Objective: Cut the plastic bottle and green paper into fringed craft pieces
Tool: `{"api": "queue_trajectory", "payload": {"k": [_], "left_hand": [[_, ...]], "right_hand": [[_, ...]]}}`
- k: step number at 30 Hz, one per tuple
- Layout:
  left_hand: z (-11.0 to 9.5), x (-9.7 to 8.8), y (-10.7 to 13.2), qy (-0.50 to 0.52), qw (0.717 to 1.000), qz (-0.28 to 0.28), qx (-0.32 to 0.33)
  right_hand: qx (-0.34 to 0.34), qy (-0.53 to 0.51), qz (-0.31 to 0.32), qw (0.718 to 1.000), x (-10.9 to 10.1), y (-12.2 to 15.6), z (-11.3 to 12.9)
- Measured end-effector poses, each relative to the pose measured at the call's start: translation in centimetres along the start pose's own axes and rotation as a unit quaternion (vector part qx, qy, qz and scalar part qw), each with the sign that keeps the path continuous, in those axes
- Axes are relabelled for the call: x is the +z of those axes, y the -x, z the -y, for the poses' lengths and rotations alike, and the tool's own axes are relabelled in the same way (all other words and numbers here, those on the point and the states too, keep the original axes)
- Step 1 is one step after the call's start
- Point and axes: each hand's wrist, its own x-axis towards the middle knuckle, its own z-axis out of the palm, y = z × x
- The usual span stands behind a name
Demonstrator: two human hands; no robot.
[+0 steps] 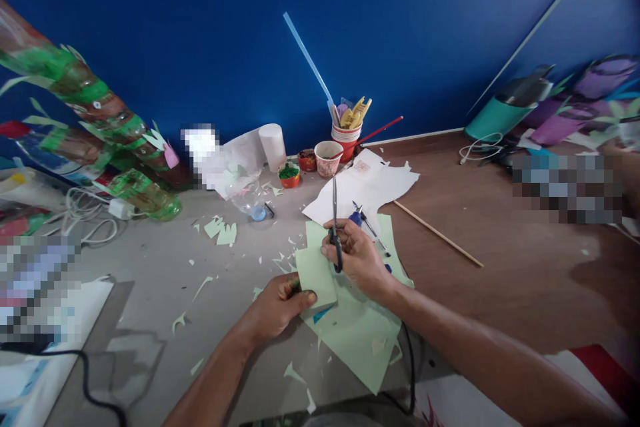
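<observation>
My left hand pinches the lower edge of a folded piece of pale green paper, thumb on top. My right hand grips black-handled scissors whose closed blades point up and away from me, right beside the folded paper's far edge. Under both hands lies a larger pale green sheet on the grey floor. A white sheet and a blue-handled tool lie just beyond my right hand.
Green paper scraps litter the floor. Paper cups with paint and brushes stand by the blue wall. A thin wooden stick lies right. Painted bottle crafts lean at left. A black cable runs under my right arm.
</observation>
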Motion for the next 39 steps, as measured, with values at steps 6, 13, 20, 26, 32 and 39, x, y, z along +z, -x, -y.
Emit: {"api": "queue_trajectory", "payload": {"k": [6, 13, 20, 26, 32, 39], "left_hand": [[0.0, 0.1, 0.1, 0.005, 1.0, 0.001, -0.003], [-1.2, 0.2, 0.2, 0.005, 0.998, -0.065, 0.012], [-1.2, -0.2, 0.1, -0.028, 0.994, -0.1, 0.023], [-0.3, -0.4, 0.4, 0.012, 0.995, -0.095, 0.02], [0.2, -0.5, 0.2, 0.08, 0.993, -0.091, 0.012], [0.4, -0.7, -0.3, 0.066, 0.979, -0.187, 0.038]], "right_hand": [[0.003, -0.019, -0.002, 1.0, -0.2, 0.1, 0.1], [-0.003, -0.023, -0.025, 0.999, -0.1, -0.1, -0.2], [0.036, 0.005, 0.035, 0.999, 0.5, 0.6, -0.3], [0.014, 0.009, 0.045, 0.999, 0.3, 0.5, -0.4], [0.001, 0.045, 0.057, 0.997, 0.3, 0.8, -0.5], [0.009, 0.095, 0.083, 0.992, 0.5, 1.1, -1.1]]}}
